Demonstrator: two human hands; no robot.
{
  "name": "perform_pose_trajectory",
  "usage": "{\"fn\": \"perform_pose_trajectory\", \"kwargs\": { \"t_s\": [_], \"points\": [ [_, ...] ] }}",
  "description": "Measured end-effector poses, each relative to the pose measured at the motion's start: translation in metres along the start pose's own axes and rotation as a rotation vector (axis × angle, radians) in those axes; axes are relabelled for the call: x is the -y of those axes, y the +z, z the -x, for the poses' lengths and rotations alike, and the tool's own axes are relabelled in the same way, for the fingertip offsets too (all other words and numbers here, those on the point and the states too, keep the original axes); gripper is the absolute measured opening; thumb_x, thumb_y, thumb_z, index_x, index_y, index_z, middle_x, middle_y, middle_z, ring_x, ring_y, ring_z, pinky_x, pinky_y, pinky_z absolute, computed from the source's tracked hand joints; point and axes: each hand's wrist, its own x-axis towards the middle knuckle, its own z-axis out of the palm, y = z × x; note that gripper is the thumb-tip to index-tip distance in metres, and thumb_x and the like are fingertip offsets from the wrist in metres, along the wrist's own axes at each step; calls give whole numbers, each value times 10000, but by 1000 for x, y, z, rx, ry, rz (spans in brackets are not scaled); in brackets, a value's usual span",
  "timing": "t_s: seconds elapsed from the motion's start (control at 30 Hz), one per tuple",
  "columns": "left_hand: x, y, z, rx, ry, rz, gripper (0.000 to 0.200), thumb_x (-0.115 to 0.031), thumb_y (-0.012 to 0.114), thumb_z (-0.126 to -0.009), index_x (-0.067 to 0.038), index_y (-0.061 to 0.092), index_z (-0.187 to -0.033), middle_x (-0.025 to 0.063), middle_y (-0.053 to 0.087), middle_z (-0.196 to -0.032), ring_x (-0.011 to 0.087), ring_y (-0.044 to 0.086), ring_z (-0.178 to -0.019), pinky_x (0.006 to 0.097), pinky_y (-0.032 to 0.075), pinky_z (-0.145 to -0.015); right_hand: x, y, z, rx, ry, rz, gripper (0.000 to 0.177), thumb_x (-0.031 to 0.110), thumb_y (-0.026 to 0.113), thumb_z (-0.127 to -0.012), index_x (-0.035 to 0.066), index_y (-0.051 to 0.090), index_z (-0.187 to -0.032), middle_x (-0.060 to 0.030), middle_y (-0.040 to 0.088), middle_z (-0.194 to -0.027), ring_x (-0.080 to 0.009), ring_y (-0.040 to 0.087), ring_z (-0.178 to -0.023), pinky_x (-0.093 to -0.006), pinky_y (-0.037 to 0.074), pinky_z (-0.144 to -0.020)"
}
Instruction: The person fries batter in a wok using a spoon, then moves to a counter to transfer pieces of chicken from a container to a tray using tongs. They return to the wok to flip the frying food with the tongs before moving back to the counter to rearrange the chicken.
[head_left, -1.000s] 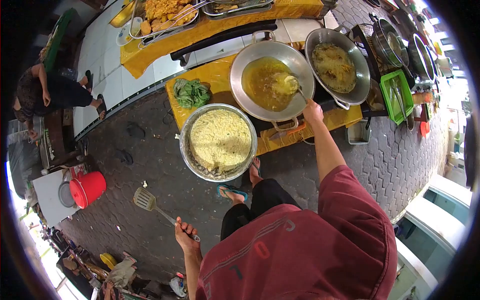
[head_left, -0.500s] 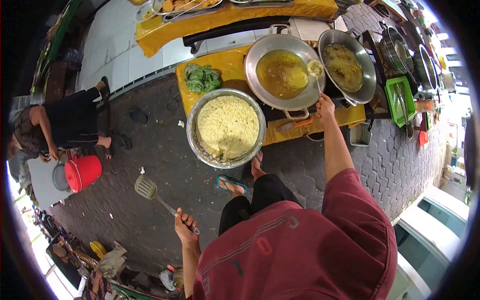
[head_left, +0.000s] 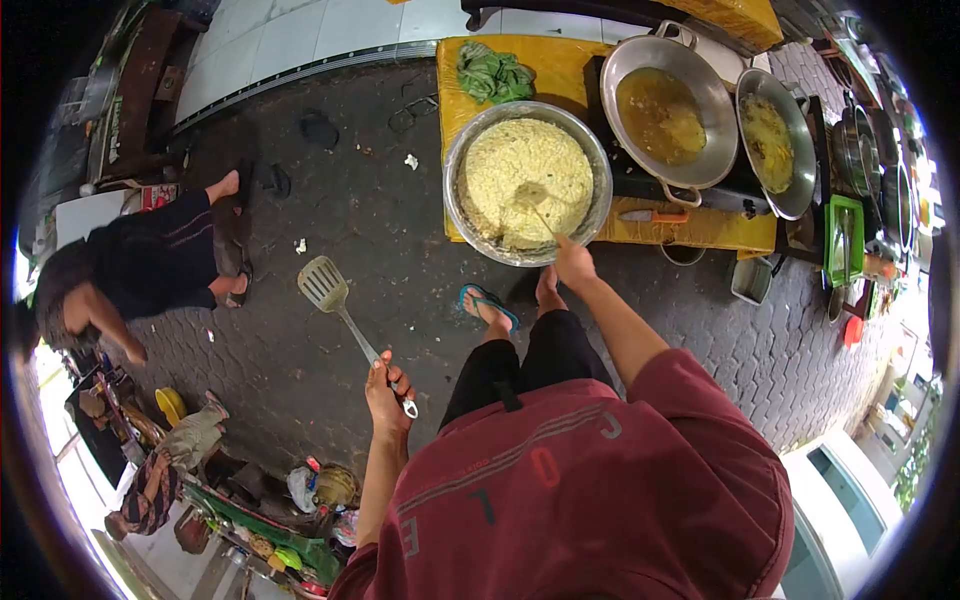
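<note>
A person in a maroon shirt [head_left: 590, 480] works a ladle [head_left: 545, 222] in a broad metal bowl [head_left: 452, 190] of pale, lumpy batter [head_left: 520, 150], seen from where I stand on the dark paving [head_left: 375, 215]. The right hand [head_left: 574, 262] grips the ladle's handle near the bowl's rim, the ladle's head in the batter. The left hand [head_left: 387, 390] is closed around the handle of a slotted spatula [head_left: 324, 284], held over the paving and well apart from the bowl. The bowl sits at the near edge of a yellow-covered desk [head_left: 560, 60], just beside a crumpled green cloth [head_left: 494, 73]. To its right stand 2 pans of oil, a wide wok [head_left: 722, 120] and a darker pan [head_left: 803, 175]; an orange-handled knife [head_left: 668, 216] lies near the wok. At far left is another person [head_left: 150, 250], in dark clothes.
</note>
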Motion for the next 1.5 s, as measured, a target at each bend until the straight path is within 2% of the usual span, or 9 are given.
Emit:
{"fn": "perform_pose_trajectory", "kwargs": {
  "t_s": [0.2,0.43,0.53,0.6,0.7,0.8,1.0,1.27,1.5],
  "points": [
    [6,-34,-13,-3,-4,-45,254,-341,429,-926,-121,515,-1019,-50,372,-648,61,342,-496,226,314,-413,50,37,-26,201,-66,431,423,135,415,-867,121,360,-1286,-213,510,-1101,-378,553,-972,-436,449,-835],
    [6,-50,-20,-46,-42,-32,244,-327,401,-939,-116,511,-991,-34,368,-659,78,352,-489,235,326,-400,-2,84,-3,146,-104,357,582,49,517,-775,151,357,-1325,-213,546,-1047,-335,597,-908,-397,489,-752],
    [7,-50,-24,-37,-50,-27,247,-328,401,-938,-114,509,-997,-35,367,-659,77,351,-489,237,330,-403,-23,97,-12,168,-120,-41,531,60,495,-819,124,356,-1327,-176,595,-841,-262,614,-662,-364,489,-562],
    [6,-45,-25,-43,-41,-48,253,-335,408,-934,-113,507,-1003,-34,366,-658,78,352,-489,240,333,-405,-20,81,-13,462,282,-617,477,74,440,-871,122,343,-1336,-86,522,-625,-162,443,-410,-304,366,-370],
    [5,-38,-24,-31,-35,-72,258,-340,412,-932,-112,506,-1008,-33,371,-659,79,355,-491,241,336,-407,-11,61,-7,578,500,-1074,472,88,400,-896,136,297,-1353,-22,437,-605,-73,269,-366,-225,240,-313],
    [5,-28,-21,-31,-20,-96,241,-328,417,-932,-127,523,-1011,-53,374,-647,64,353,-490,234,325,-410,-17,50,-16,807,545,-1212,519,132,374,-919,125,173,-1397,11,390,-603,-54,279,-384,-216,241,-338],
    [-2,-13,-14,-19,-9,-86,245,-335,425,-927,-116,505,-1002,-35,375,-662,76,341,-492,238,315,-413,-27,24,-8,870,382,-1337,502,127,373,-920,79,179,-1381,4,399,-649,-47,280,-390,-189,228,-332],
    [-16,46,-7,60,67,-62,223,-302,411,-932,-129,515,-1028,-52,372,-656,68,322,-506,232,289,-427,-33,-170,26,627,188,-1457,436,94,412,-895,35,302,-1313,-4,424,-650,-41,289,-393,-179,230,-335],
    [-16,100,6,20,132,-96,220,-301,400,-934,-142,528,-1018,-59,378,-650,64,333,-509,232,294,-442,-77,-292,-45,30,9,-1288,389,97,434,-881,35,421,-1265,10,422,-618,-51,311,-403,-201,234,-347]
  ]
}}
